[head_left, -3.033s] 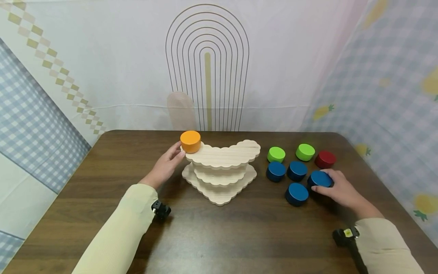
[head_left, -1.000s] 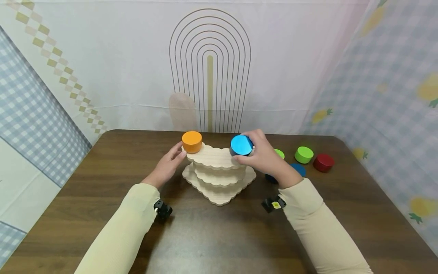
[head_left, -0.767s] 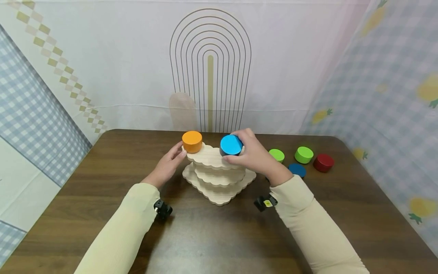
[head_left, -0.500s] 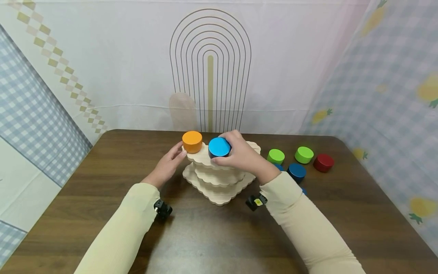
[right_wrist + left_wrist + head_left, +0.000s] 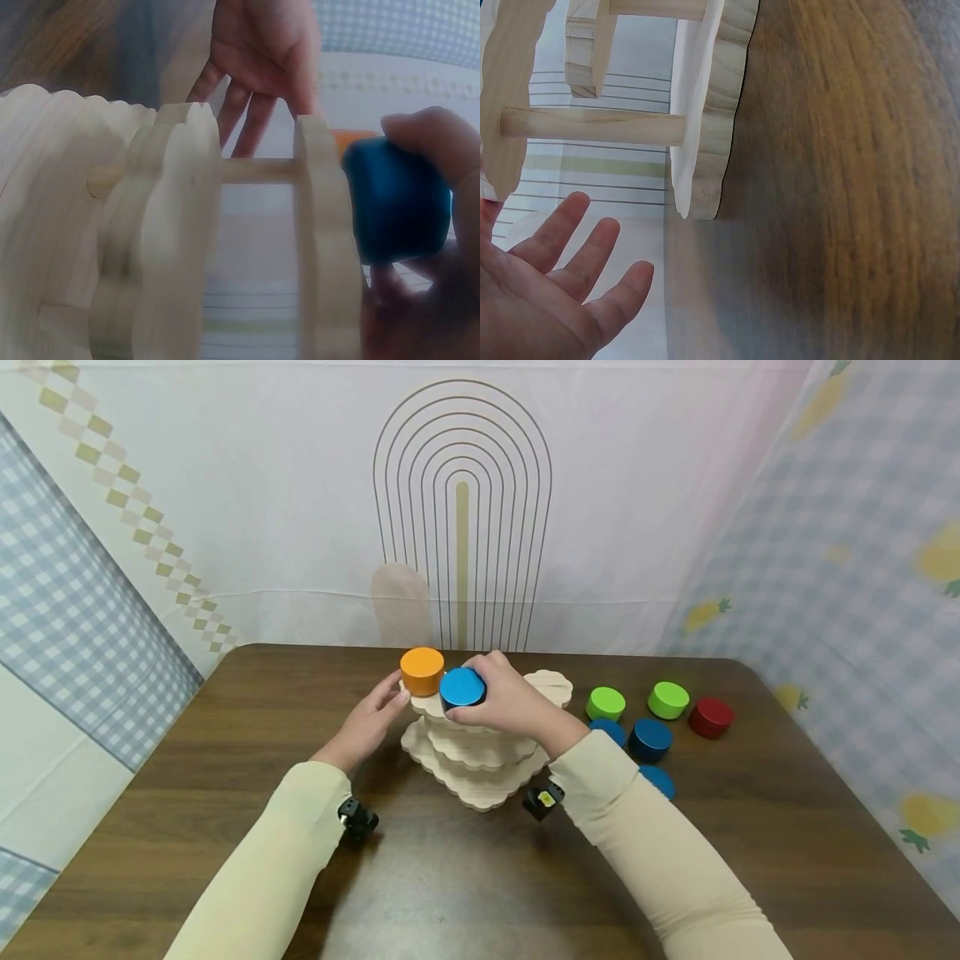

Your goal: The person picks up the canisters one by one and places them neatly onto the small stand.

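Head view: right hand (image 5: 510,697) pinches a blue block (image 5: 462,687) at the top tier (image 5: 549,687), just beside an orange block (image 5: 422,672)

The thumb and fingers of the right hand grip the blue block's sides; whether its base rests on the wood, I cannot tell. Clock directions here run from that block, with 12 pointing away from the person. The orange block stands upright at 10 o'clock, on the tier's left end, and bars that side. At 8 o'clock is the left hand (image 5: 367,720), its thumb and forefinger at the tier's edge by the orange block; the left wrist view shows the other three fingers spread. The wooden stand (image 5: 483,745) steps down toward 6 o'clock, its lower tiers resting below on the table (image 5: 450,885).

The right sleeve (image 5: 660,852) slants out toward 5 o'clock, partly covering two of the three loose blue blocks (image 5: 649,740) near 4. A black wrist camera (image 5: 542,800) hangs just outside the lowest tier at 5. Two green blocks (image 5: 667,700) and a red block (image 5: 711,717) sit around 3 o'clock, the red one nearest the table's right edge.

The top tier's right wing shows pale wood at 3 o'clock. The far table edge runs close behind the stand at 12, with the hanging cloth (image 5: 300,485) beyond. Brown tabletop spreads widest at 6, between the sleeves, and also reaches from the left hand to the left edge at 9.
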A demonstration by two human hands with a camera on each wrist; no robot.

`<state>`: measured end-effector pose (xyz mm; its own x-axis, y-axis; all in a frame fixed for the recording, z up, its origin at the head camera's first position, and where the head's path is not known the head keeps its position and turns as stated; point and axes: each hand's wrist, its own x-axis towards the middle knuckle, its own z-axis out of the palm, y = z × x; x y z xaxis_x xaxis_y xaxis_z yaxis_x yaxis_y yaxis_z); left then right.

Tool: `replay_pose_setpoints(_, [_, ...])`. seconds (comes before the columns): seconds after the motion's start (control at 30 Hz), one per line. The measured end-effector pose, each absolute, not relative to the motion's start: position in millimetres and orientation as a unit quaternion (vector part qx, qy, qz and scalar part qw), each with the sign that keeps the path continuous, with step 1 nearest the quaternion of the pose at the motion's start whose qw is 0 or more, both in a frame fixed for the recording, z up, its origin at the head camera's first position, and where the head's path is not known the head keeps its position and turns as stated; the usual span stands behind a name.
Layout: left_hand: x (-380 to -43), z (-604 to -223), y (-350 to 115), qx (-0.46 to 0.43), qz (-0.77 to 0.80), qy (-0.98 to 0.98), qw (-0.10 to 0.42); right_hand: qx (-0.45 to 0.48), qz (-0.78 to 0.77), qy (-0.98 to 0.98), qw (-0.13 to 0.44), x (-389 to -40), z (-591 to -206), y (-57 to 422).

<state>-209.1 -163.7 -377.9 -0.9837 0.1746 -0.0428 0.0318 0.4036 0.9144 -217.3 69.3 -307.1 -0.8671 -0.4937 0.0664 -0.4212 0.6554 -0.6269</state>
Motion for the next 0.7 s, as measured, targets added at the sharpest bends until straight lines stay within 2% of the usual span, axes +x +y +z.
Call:
replay_pose_setpoints(0.43, [-209.5,-377.6,-162.6,0.060,0.544,0.834,0.068,-0.244,-0.309,0.917,0.062,-218.3,-307.4,65.6])
replay_pose_setpoints(0.7, [-211.3,-381.2,-163.5,0.064,0.541,0.836,0.065,-0.244,-0.265,0.932,0.029,-212.0,-312.3,71.2])
